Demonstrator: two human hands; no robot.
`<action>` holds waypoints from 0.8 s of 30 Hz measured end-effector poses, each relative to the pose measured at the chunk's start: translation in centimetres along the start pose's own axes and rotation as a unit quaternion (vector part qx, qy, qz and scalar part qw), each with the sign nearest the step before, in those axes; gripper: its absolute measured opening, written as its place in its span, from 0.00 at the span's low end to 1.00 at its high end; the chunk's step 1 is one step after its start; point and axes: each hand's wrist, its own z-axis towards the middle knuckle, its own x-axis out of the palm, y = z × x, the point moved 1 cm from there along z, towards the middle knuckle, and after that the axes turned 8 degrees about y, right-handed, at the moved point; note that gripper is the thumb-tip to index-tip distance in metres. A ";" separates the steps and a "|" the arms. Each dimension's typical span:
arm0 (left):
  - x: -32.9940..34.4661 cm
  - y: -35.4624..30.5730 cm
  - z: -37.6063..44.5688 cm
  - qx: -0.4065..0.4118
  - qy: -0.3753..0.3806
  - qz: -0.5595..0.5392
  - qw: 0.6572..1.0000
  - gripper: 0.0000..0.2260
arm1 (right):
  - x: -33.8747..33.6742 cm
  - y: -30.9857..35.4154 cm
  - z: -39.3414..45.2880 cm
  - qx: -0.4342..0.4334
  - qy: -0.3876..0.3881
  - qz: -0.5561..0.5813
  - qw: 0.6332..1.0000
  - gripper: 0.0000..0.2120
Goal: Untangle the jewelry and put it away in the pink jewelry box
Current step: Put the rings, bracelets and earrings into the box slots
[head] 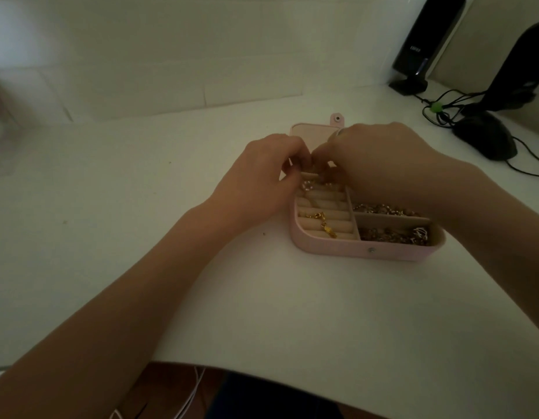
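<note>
While both hands meet over the far end of the box [365,252], the putting-away step looks under way — left hand [262,173] and right hand [380,158] curl fingertip to fingertip above the ring rolls, seemingly pinching a small piece, though what they hold I cannot tell. Chains [392,234] fill the right compartments; a gold charm [325,226] lies on the near rolls. Next, probably — seat that piece gently. Dim light and knuckles hide it.

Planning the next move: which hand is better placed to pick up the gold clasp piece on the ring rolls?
Left hand: it sits beside the ring rolls, near the gold clasp piece. The right hand would probably have to cross the pink jewelry box.
</note>
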 end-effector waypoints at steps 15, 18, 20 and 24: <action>0.0 0.2 0.0 -0.009 -0.009 -0.013 1.000 0.06 | 1.5 -1.4 -2.6 -0.011 -0.001 0.205 0.979 0.13; -0.2 0.2 0.0 -0.019 -0.022 -0.028 0.999 0.05 | 0.9 -2.8 -3.2 0.001 -0.068 0.280 0.958 0.14; -0.4 0.2 0.0 -0.045 -0.048 -0.045 0.997 0.06 | 1.0 -4.4 -3.9 0.046 -0.148 0.356 0.922 0.13; -0.4 0.9 0.4 -0.147 -0.075 -0.099 0.981 0.05 | 4.3 -7.6 -5.2 0.202 -0.265 0.500 0.799 0.12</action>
